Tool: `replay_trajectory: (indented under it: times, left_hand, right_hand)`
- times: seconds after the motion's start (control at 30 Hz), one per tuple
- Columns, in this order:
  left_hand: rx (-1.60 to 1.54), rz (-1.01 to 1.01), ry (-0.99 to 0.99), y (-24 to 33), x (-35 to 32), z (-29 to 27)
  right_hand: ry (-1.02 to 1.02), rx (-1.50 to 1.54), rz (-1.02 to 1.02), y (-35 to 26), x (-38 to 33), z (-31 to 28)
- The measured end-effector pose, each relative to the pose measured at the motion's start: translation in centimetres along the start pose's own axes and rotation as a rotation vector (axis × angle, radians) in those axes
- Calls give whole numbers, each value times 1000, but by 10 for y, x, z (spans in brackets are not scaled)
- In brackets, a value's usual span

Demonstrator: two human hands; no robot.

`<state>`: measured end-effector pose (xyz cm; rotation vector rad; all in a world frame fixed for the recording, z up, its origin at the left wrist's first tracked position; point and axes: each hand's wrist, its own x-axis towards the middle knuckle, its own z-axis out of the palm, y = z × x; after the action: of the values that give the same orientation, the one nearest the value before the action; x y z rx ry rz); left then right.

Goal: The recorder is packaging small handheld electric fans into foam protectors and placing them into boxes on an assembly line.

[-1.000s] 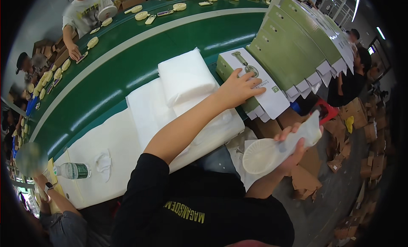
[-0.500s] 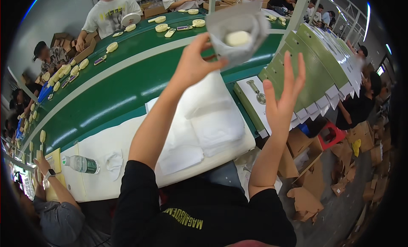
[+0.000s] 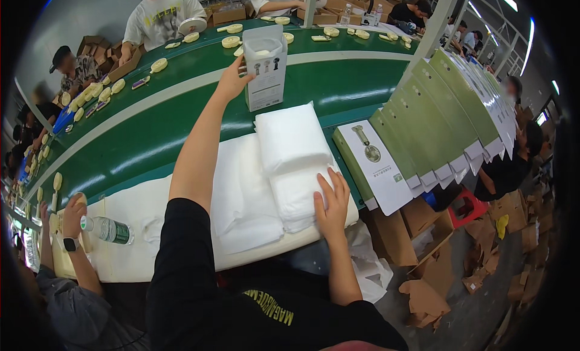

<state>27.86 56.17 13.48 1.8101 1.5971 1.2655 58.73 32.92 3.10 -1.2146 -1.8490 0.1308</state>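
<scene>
A tall white carton point(image 3: 266, 85) with fan pictures on its front stands upright on the green conveyor, its top open. Something pale, wrapped in translucent white material, shows inside the opening. My left hand point(image 3: 232, 80) grips the carton's upper left edge, thumb on the front face. Nearer to me lie stacked soft white sheets or pouches point(image 3: 296, 139) on the cream padded table. On the stack's right side rests my right hand point(image 3: 332, 203), open with fingers spread. To its right leans a row of flat green and white cartons point(image 3: 374, 160).
The green conveyor point(image 3: 163, 130) carries several cream handheld fans point(image 3: 159, 65). A water bottle point(image 3: 109, 230) stands left on the table, beside a co-worker's hand point(image 3: 74, 217). Cardboard boxes point(image 3: 393, 236) and a red stool point(image 3: 465, 209) stand on the floor at right.
My left hand has moved the carton left, and it now stands upright with its printed face showing. My right hand has come down from the air onto the white stack.
</scene>
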Motion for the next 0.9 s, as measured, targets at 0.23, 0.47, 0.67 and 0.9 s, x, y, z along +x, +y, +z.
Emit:
replay_trajectory:
  times: [0.23, 0.47, 0.67, 0.9]
  left_hand:
    - [106, 75, 322, -1, -55, 8]
    - [282, 415, 309, 37, -261, -37]
    - [703, 142, 1216, -33, -446, -140]
    - [1099, -634, 496, -92, -516, -277]
  right_hand:
    - [-66, 73, 3, -4, 0, 1]
    - [-80, 32, -48, 2, -4, 0]
    - [-23, 10, -68, 3, -7, 2]
    - [-7, 12, -79, 1, -4, 6]
